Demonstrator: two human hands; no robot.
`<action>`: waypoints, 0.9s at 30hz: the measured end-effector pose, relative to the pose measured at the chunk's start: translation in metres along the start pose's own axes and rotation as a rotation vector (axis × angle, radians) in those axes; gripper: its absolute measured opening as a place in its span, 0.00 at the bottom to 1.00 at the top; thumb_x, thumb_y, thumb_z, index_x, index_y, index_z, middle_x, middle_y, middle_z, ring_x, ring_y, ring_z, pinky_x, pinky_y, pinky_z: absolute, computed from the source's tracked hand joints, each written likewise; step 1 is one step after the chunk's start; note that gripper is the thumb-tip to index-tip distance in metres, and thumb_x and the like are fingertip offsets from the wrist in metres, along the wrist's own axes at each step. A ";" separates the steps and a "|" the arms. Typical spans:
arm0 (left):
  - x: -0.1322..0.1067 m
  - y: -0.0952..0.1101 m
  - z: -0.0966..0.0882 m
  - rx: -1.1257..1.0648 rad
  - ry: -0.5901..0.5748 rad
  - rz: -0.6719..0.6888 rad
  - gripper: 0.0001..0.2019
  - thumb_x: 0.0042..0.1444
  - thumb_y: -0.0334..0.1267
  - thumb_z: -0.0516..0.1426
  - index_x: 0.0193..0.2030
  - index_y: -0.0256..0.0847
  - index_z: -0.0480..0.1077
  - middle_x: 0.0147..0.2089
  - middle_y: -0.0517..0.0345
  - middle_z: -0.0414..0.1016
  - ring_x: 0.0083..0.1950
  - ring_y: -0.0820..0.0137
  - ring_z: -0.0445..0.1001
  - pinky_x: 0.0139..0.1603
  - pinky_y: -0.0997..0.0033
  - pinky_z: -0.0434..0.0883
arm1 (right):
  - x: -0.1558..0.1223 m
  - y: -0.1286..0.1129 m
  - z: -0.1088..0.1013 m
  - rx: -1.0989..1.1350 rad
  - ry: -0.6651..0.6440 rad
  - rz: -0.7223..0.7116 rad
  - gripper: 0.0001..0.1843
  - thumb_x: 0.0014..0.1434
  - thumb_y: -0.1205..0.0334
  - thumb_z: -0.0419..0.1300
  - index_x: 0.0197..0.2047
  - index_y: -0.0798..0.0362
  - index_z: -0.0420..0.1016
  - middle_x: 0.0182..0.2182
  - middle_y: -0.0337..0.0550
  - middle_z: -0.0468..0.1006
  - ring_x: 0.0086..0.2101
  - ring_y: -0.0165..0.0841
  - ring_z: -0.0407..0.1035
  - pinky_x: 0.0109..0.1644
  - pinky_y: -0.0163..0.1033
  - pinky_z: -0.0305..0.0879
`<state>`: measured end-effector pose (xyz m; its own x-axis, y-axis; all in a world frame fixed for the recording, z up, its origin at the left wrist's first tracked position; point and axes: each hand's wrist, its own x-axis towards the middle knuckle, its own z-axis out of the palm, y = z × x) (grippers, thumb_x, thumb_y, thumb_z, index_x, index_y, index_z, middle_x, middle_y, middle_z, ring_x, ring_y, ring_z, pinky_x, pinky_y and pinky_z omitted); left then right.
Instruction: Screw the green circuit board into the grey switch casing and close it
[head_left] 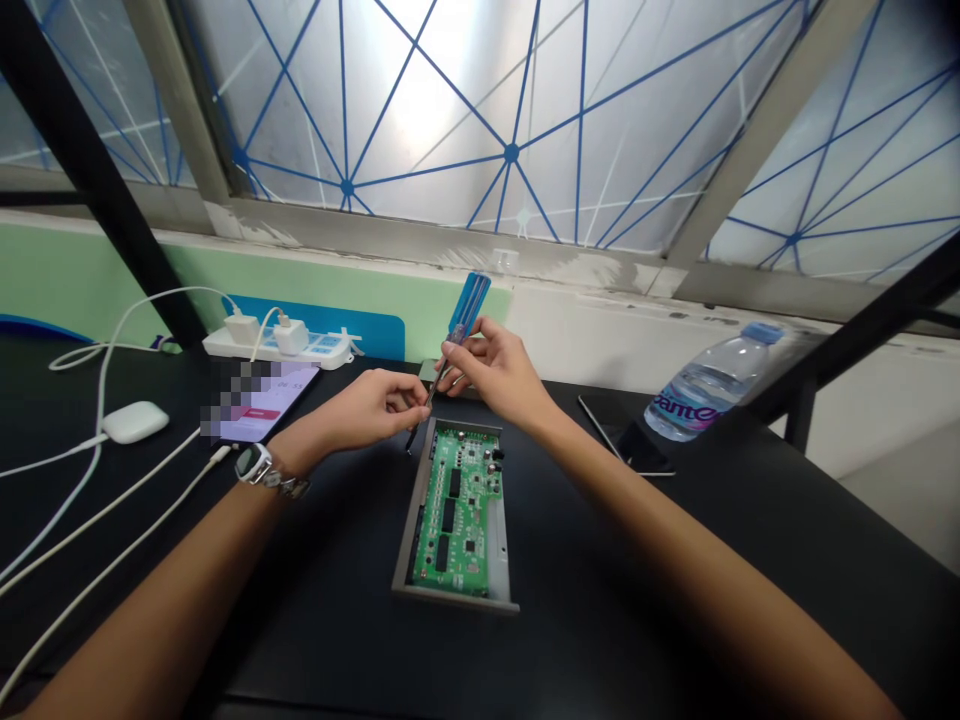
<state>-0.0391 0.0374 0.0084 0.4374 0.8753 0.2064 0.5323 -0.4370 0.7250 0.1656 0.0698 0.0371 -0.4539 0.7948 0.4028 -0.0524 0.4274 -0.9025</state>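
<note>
Stretching from left to right is a black desk (637, 560) set against a pale green wall band (90, 280). Above it rises a frosted window (420, 100) crossed by blue tape lines and grey frame bars.

Near the middle of the desk lies an open grey metal case (407, 540) with a green circuit board (457, 515) inside. Just beyond its far left corner, the right hand (495, 375) has its grip clamped on a screwdriver (465, 310) where the clear blue handle meets the shaft. The tool tilts, handle up and to the right. The left hand (375, 405), with a wristwatch (259, 467) on its wrist, pinches the shaft lower down. The tip hangs close to the case's far left edge; I cannot tell whether it touches.

At far left a white power strip (315, 348) with two chargers lies by the wall, and white cables (97, 520) trail toward the near left. A lit phone (277, 395) and a small white oval case (135, 422) lie near them. To the right, a water bottle (712, 395) lies on its side beside a dark flat device (622, 435).
</note>
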 end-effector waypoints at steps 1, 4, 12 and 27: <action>0.000 0.001 0.000 0.000 -0.005 -0.009 0.09 0.58 0.43 0.59 0.36 0.38 0.74 0.28 0.57 0.76 0.30 0.68 0.75 0.32 0.71 0.70 | 0.000 0.000 0.000 0.001 0.002 0.003 0.21 0.58 0.47 0.68 0.40 0.51 0.63 0.30 0.39 0.78 0.26 0.32 0.77 0.29 0.38 0.76; 0.000 0.004 0.000 -0.009 -0.002 -0.020 0.11 0.58 0.43 0.60 0.38 0.37 0.74 0.31 0.55 0.78 0.32 0.67 0.76 0.35 0.70 0.71 | 0.001 -0.003 -0.001 0.004 0.020 -0.004 0.21 0.58 0.47 0.68 0.39 0.51 0.63 0.29 0.38 0.78 0.25 0.32 0.77 0.28 0.37 0.76; 0.000 0.011 0.003 0.028 0.064 -0.017 0.14 0.58 0.46 0.60 0.42 0.37 0.75 0.37 0.51 0.80 0.37 0.65 0.77 0.42 0.65 0.74 | 0.000 -0.014 -0.015 0.049 0.170 -0.035 0.20 0.59 0.47 0.67 0.39 0.49 0.61 0.30 0.37 0.79 0.25 0.31 0.77 0.28 0.37 0.76; 0.006 -0.005 0.034 0.198 0.085 0.062 0.13 0.57 0.43 0.64 0.46 0.42 0.75 0.47 0.54 0.79 0.45 0.65 0.76 0.44 0.64 0.72 | -0.080 0.013 -0.057 0.218 0.504 0.009 0.15 0.65 0.51 0.59 0.43 0.46 0.56 0.34 0.41 0.84 0.31 0.38 0.82 0.31 0.39 0.74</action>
<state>-0.0151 0.0380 -0.0163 0.4153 0.8563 0.3072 0.6419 -0.5151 0.5680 0.2515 0.0362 0.0020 0.0243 0.9289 0.3696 -0.2581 0.3630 -0.8953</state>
